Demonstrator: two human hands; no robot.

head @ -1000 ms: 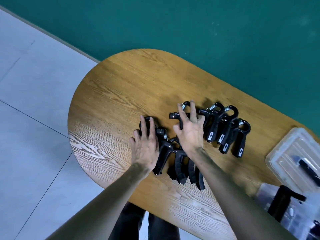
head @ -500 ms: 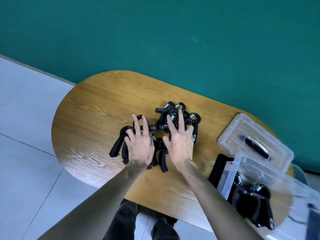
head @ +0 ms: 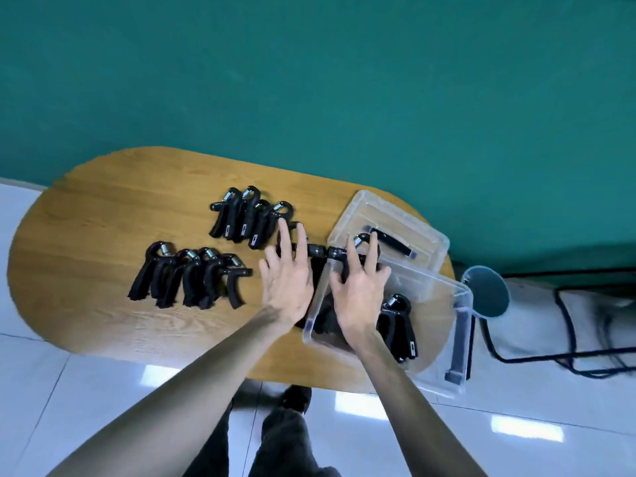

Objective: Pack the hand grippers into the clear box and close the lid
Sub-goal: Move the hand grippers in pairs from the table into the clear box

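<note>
We're over the wooden bench now, and everything gets placed off the clear box, which sits at the bench's right end, partly over the edge. Just behind it lies its lid, flat on the wood, black handle up.

Both hands are carrying a batch of hand grippers over the box's left wall. Our left hand hovers just outside that wall, fingers spread wide and pressed on the load. Our right hand is over the box's left part, fingers curled down on the same load. Part of the bundle is hidden under the palms, so we can't count it.

Left of the box, well apart from it, a front row of grippers lies on the wood, and a back row sits nearer the lid side. One gripper already in the box rests by the near wall.

How will they handle? We judge them stiff, hard plastic with metal springs, moderately heavy in a bunch, not fragile, likely to tangle at the hooks. Best held across the padded handles, squeezed together.

On the bench, the long axis of each runs away from us, spring heads far, handles toward us. The carried bundle's knobs point sideways, along the box's short side.
</note>
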